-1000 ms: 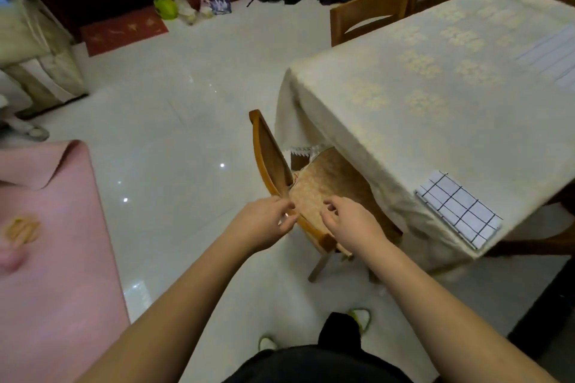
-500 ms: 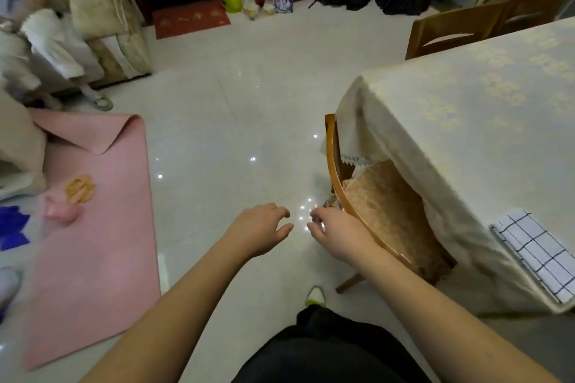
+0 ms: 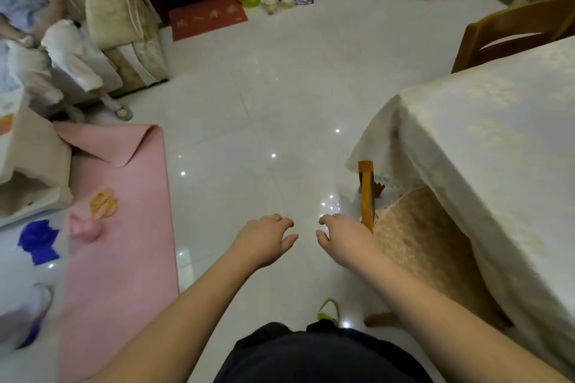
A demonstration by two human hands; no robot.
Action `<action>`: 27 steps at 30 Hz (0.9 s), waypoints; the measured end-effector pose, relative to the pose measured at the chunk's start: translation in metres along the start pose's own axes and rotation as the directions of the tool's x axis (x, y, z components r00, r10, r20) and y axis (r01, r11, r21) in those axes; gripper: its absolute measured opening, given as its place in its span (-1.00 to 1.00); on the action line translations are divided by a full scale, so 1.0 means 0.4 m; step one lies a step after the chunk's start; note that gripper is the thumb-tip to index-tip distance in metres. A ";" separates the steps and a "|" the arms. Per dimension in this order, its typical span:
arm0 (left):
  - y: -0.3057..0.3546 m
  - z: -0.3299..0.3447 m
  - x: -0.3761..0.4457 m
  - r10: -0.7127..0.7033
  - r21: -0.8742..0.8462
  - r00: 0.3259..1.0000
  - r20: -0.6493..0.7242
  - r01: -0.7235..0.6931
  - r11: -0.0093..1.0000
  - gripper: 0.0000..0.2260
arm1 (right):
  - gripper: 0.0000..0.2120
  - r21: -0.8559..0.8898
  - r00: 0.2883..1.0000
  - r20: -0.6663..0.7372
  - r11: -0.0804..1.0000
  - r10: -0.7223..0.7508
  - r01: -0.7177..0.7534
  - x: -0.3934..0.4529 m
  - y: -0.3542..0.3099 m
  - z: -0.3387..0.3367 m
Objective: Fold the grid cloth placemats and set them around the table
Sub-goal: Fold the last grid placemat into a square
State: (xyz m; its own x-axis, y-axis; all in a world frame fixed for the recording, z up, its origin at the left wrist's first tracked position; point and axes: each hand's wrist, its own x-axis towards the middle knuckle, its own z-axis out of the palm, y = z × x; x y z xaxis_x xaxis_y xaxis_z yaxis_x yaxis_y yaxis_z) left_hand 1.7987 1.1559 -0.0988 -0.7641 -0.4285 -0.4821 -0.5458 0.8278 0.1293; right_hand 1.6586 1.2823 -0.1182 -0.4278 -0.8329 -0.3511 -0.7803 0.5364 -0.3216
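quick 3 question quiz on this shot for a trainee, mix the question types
1. True or false: the left hand holds a cloth.
2. The chair beside the right hand is: A) tucked under the table B) lying on the pink mat C) stacked on the table
3. Fill in: the yellow rubber bands lie on the pink ____.

Key: 1 false, both hands are empty with fingers loosely curled; 2 A; 3 mat.

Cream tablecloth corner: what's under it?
Under the cream patterned tablecloth, a wooden chair with a woven beige seat cushion is tucked in. The table's legs and the seat's far part are covered.
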 end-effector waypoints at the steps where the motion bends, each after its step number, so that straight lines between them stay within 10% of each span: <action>1: -0.012 -0.012 0.017 -0.004 -0.003 1.000 0.000 0.004 1.000 -0.60 | -0.60 -0.017 1.000 0.009 1.000 -0.005 0.005 0.024 -0.007 -0.005; 27: -0.457 -0.372 0.715 0.258 0.087 0.958 -0.125 -0.248 0.965 -0.65 | -0.63 -0.076 0.984 -0.029 0.981 0.176 -0.178 0.777 -0.117 -0.235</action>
State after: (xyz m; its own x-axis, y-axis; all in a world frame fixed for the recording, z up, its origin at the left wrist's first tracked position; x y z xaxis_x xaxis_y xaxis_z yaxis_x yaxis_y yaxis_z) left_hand 1.6288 0.8283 -0.1312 -0.9157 -0.2424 -0.3206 -0.3070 0.9366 0.1686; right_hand 1.5193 0.9857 -0.1295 -0.5715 -0.7292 -0.3764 -0.7241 0.6639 -0.1867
